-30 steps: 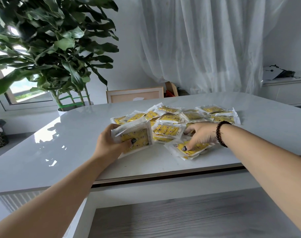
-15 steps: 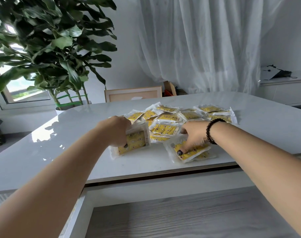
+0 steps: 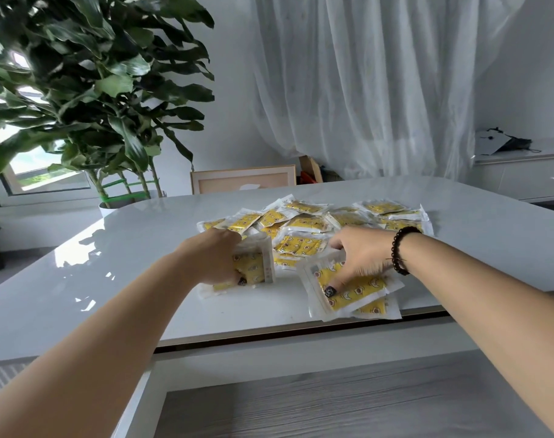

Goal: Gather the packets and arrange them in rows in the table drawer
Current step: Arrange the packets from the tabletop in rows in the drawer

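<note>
Glossy white table top mirrors window light; crinkly clear-plastic packets w/ yellow print atop it; matt grey woodgrain drawer below.

Packet heap mid-table; left hand on stack left, right hand on packets near front edge; drawer below.
</note>
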